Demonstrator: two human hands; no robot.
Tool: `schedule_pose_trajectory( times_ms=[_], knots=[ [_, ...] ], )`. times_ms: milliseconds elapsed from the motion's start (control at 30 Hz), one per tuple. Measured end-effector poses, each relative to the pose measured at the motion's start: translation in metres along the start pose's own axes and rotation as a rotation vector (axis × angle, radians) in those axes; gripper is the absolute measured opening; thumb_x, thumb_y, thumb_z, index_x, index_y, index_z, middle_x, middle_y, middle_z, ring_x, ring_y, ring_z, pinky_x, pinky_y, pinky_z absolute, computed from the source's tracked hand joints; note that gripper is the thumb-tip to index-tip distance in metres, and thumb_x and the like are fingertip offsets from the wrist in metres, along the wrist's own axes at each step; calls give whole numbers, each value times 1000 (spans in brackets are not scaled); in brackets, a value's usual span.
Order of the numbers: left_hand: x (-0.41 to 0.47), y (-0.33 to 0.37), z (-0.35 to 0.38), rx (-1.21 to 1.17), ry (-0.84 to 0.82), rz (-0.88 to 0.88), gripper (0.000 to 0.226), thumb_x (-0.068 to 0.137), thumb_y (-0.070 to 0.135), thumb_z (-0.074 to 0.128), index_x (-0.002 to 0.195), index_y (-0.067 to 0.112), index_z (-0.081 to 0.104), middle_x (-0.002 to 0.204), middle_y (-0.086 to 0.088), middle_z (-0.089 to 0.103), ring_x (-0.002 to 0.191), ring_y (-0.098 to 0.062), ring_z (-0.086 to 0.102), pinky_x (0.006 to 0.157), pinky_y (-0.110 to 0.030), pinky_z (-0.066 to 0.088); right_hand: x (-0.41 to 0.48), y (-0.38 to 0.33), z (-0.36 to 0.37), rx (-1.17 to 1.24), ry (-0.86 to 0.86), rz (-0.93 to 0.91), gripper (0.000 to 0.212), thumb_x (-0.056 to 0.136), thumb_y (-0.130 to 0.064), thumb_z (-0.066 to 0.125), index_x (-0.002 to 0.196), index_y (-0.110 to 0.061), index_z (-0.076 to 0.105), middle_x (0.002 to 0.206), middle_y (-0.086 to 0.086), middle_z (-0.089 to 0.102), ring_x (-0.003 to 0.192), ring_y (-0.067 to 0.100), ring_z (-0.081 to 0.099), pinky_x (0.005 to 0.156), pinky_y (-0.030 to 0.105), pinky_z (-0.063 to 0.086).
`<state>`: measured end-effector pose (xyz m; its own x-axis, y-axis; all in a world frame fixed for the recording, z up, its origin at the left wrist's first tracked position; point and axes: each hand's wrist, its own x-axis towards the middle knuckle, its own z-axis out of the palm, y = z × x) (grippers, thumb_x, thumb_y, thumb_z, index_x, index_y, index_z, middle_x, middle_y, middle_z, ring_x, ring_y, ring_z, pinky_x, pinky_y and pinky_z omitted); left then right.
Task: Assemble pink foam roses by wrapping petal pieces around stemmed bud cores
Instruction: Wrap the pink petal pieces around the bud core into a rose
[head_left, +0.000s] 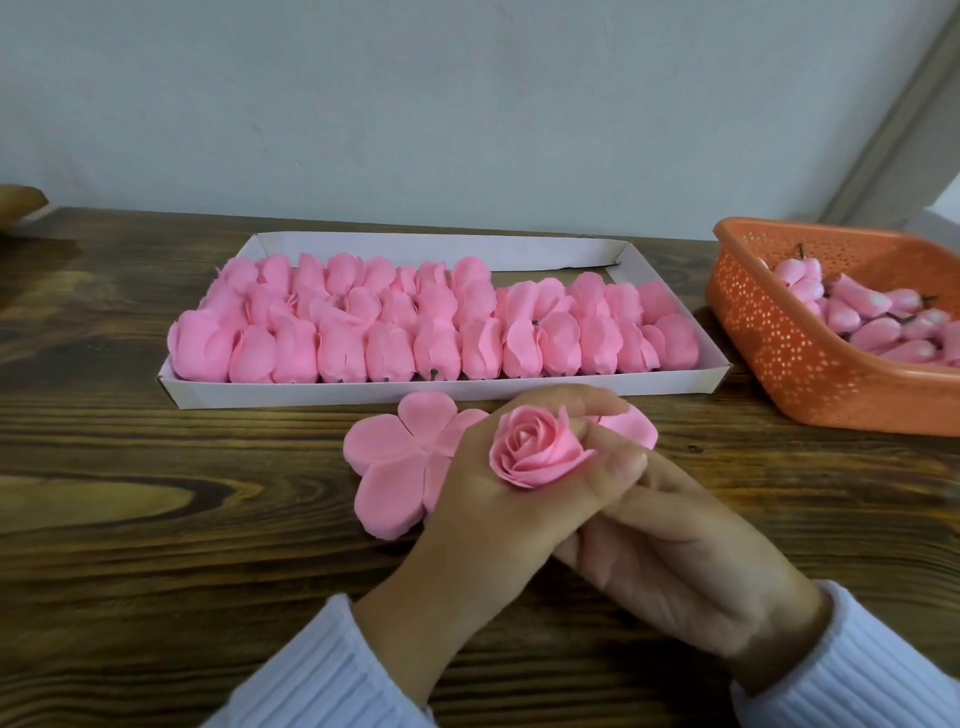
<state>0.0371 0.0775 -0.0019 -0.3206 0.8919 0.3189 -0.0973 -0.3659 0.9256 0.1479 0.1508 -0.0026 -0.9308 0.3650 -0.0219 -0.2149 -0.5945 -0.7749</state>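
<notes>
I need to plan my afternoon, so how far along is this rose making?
Done: rows of finished pink foam roses nearly fill the white cardboard tray, a gap open at its far right corner. In hand: the left hand holds a wrapped pink rose, the right hand beneath it. Left: flat pink foam petal pieces on the wooden table and pink bud cores in the orange perforated basket.

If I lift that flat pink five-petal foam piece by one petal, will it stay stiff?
Probably not: the flat pink five-petal foam piece is slit deep between lobes, so the others likely droop. It seems light and may slide on the smooth wooden table.
</notes>
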Motion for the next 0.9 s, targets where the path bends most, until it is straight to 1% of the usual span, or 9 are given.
schedule_pose_trajectory(
  times_ms=[167, 233, 333, 400, 500, 600, 667, 800, 900],
  knots=[
    [0, 0, -1, -22, 25, 6, 16, 73, 29, 70, 88, 27, 76, 101, 9, 74, 99, -7, 68, 79, -18, 52, 1, 0, -1, -106, 60, 109, 46, 83, -33, 64, 122, -9, 62, 126, 23, 52, 116, 34, 47, 96, 40, 43],
    [-1, 2, 0, -19, -15, 9, 17, 74, 26, 72, 90, 29, 75, 101, 11, 73, 97, -4, 68, 79, -16, 52, 0, 1, -1, -113, 81, 102, 40, 84, -30, 61, 118, -9, 65, 125, 20, 57, 119, 35, 49, 97, 40, 46],
    [-1, 2, 1, 28, -43, 7, 28, 70, 13, 80, 93, 26, 71, 96, 13, 74, 91, -1, 69, 76, -14, 52, 0, 2, 0, -45, 58, 63, 47, 87, -17, 55, 129, 3, 53, 133, 23, 55, 128, 35, 49, 105, 45, 43],
    [-1, 2, 1, 44, -32, 15, 29, 70, 8, 77, 93, 25, 71, 96, 13, 73, 91, -1, 69, 76, -14, 51, 0, 0, -1, -2, 8, 50, 49, 85, -11, 61, 130, 6, 50, 130, 23, 56, 125, 32, 52, 103, 42, 46],
    [0, 1, 1, 43, -21, 64, 17, 73, 6, 73, 85, 18, 75, 97, 11, 73, 97, -1, 67, 81, -12, 49, 0, -3, -1, 27, -79, 62, 51, 84, -19, 71, 128, 2, 55, 129, 18, 57, 123, 27, 54, 100, 38, 47],
    [0, 1, 0, 43, -35, 68, 18, 76, 6, 71, 90, 17, 74, 102, 9, 72, 101, -2, 65, 83, -11, 47, 1, -2, 0, 34, -92, 117, 45, 89, -32, 63, 128, -10, 59, 131, 12, 58, 124, 24, 54, 102, 38, 46],
    [0, 1, 1, 60, -51, 59, 20, 76, 6, 71, 93, 18, 72, 102, 11, 72, 101, -1, 65, 83, -11, 48, 2, 1, -1, -20, -32, 93, 37, 90, -30, 56, 122, -13, 64, 126, 12, 61, 122, 25, 55, 101, 39, 47],
    [1, 0, 1, 85, -53, 25, 21, 73, 10, 74, 92, 17, 71, 99, 15, 72, 95, 1, 67, 79, -12, 49, 0, 3, -1, -46, 18, 0, 36, 85, -13, 57, 118, 1, 61, 117, 17, 64, 114, 27, 60, 98, 39, 50],
    [1, 2, 0, 76, -43, 47, 18, 76, 12, 73, 91, 22, 73, 100, 12, 73, 97, -1, 67, 80, -12, 49, 0, 1, -1, -9, -16, -3, 44, 83, -14, 69, 123, 3, 58, 124, 21, 60, 120, 30, 56, 102, 40, 46]
  ],
)
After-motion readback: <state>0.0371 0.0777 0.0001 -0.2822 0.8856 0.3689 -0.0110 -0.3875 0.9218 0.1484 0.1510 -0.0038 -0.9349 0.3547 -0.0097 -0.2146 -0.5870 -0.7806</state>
